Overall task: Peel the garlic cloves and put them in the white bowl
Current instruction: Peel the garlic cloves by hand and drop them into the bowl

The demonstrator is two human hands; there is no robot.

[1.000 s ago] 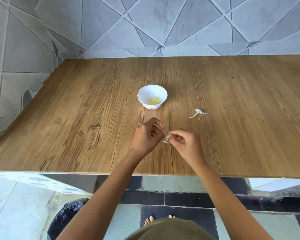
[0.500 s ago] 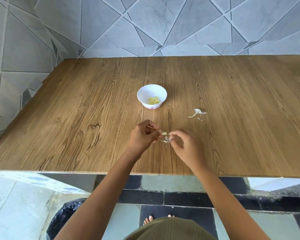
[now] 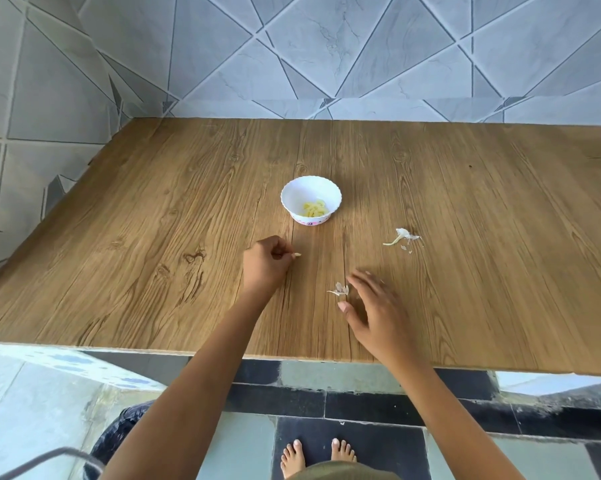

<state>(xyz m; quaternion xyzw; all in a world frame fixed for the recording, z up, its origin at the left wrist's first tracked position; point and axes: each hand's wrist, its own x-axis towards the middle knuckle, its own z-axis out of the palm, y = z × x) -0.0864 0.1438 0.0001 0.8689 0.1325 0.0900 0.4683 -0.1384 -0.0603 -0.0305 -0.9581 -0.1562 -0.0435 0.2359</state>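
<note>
several peeled cloves (image 3: 314, 208) are sitting in the white bowl (image 3: 294, 192); left hand (image 3: 266, 263) is pinching another clove (image 3: 297, 255), right hand (image 3: 375, 306) is hovering empty, fingers loose.

Wooden table (image 3: 153, 237) stands against grey tiled wall (image 3: 327, 46).
</note>
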